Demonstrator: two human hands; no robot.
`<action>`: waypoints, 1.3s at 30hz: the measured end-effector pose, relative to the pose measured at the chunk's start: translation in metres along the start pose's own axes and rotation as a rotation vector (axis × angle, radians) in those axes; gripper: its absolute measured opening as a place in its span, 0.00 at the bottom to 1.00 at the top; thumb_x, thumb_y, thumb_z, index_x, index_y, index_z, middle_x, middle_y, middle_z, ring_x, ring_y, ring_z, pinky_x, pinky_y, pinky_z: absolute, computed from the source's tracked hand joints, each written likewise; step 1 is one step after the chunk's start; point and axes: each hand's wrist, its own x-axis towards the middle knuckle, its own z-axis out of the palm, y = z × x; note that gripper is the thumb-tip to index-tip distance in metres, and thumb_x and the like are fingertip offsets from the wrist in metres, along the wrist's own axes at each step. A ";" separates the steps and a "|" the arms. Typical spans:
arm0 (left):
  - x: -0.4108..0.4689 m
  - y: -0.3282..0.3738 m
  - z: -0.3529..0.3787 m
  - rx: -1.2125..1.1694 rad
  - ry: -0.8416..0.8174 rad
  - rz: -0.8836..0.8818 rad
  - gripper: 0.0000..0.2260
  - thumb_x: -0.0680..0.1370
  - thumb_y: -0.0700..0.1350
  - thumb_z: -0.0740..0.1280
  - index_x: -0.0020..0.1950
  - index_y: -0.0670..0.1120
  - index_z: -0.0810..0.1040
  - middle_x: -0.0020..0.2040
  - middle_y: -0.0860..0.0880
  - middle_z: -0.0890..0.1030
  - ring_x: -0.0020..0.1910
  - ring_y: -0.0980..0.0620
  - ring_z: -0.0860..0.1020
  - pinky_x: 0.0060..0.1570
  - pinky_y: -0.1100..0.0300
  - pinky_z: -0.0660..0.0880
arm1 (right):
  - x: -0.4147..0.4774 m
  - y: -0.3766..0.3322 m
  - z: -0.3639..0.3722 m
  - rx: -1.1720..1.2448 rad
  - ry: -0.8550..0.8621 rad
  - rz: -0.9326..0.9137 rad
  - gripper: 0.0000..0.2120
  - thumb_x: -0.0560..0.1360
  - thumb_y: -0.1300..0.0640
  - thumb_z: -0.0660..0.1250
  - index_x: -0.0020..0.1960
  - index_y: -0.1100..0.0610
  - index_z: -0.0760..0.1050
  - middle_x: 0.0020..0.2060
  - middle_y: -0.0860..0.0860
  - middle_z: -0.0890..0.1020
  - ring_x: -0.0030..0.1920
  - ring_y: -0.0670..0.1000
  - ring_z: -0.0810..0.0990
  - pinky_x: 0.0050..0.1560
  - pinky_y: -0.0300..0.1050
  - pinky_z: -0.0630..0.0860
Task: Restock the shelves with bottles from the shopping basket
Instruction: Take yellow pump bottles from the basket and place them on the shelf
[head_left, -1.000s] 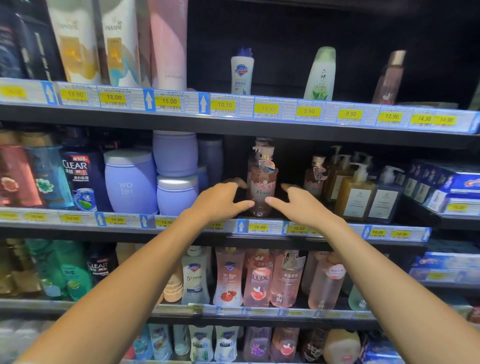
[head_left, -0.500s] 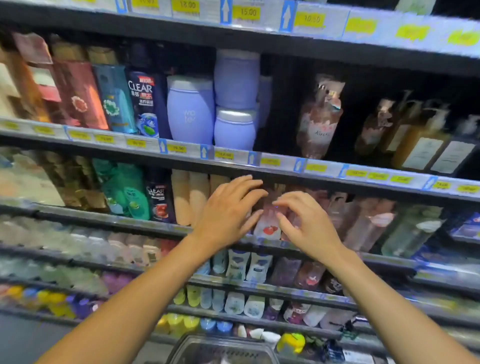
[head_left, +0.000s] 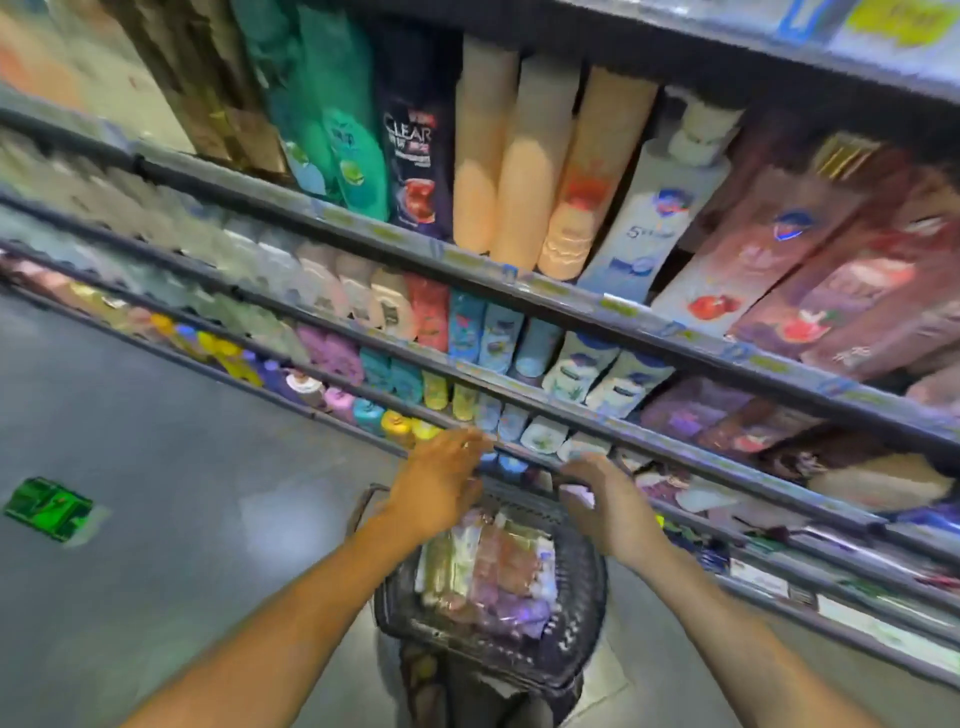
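A dark mesh shopping basket (head_left: 582, 618) stands on the floor in front of the shelves, holding several pink, purple and pale bottles (head_left: 493, 571). Both my hands hover over its far end. My left hand (head_left: 441, 483) has its fingers loosely extended and holds nothing. The fingers of my right hand (head_left: 597, 493) curve downward above the basket, and nothing is visibly in its grasp. The view is blurred by motion.
Tilted shelves (head_left: 519, 280) packed with shampoo and body wash bottles run from upper left to lower right. A dark CLEAR bottle (head_left: 413, 166) and peach bottles stand above. Grey floor (head_left: 156, 441) with a green marking (head_left: 47, 506) lies to the left.
The view has swung down from the pump bottle on the middle shelf to the basket on the floor. Both hands have dropped from that shelf to just above the basket.
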 end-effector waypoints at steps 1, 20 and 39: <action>-0.009 -0.009 0.018 -0.008 -0.016 -0.037 0.22 0.74 0.49 0.76 0.67 0.46 0.78 0.66 0.43 0.79 0.61 0.38 0.80 0.52 0.44 0.81 | 0.002 0.009 0.016 0.014 -0.022 0.021 0.12 0.78 0.59 0.70 0.61 0.58 0.81 0.56 0.54 0.80 0.56 0.54 0.79 0.55 0.51 0.76; -0.078 -0.106 0.327 -0.209 -0.431 -0.501 0.37 0.76 0.74 0.50 0.73 0.50 0.70 0.69 0.47 0.75 0.68 0.44 0.74 0.66 0.47 0.73 | 0.060 0.207 0.317 0.107 -0.411 0.440 0.16 0.80 0.60 0.67 0.67 0.60 0.76 0.57 0.55 0.83 0.56 0.56 0.81 0.53 0.44 0.72; -0.133 -0.173 0.443 -0.063 -0.281 -0.466 0.16 0.80 0.50 0.66 0.67 0.58 0.75 0.60 0.58 0.79 0.59 0.54 0.77 0.53 0.57 0.80 | 0.185 0.268 0.515 0.273 -0.298 0.883 0.46 0.73 0.31 0.70 0.79 0.58 0.59 0.45 0.55 0.84 0.40 0.49 0.82 0.31 0.39 0.75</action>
